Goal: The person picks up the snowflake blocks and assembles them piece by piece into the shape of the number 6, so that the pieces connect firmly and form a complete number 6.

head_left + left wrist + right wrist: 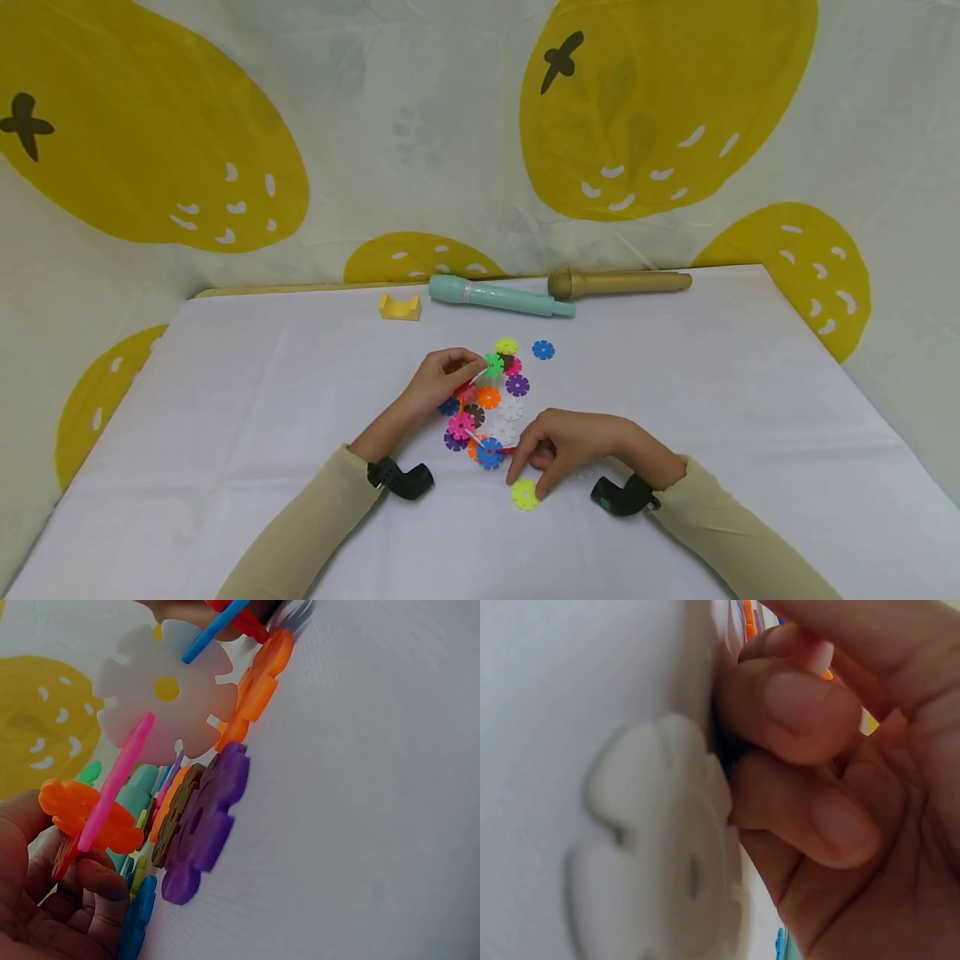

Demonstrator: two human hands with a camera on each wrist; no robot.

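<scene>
My left hand (444,379) pinches one end of a chain of interlocking notched plastic discs. In the left wrist view, its fingers are around a red disc (66,856) joined to an orange disc (90,814), then a pink disc (116,780) and a white disc (161,690). The chain curves down to a blue disc (490,453) near my right hand (573,442). My right thumb and index finger pinch the edges of a yellow disc (525,495) lying on the table; the other fingers curl inward. Close beside them is a white disc (682,877).
Loose discs, among them a purple disc (517,385), lie inside and around the chain. A blue disc (543,350) sits apart behind. Along the table's back edge are a teal toy microphone (498,297), a gold microphone (622,283) and a yellow notched block (400,308).
</scene>
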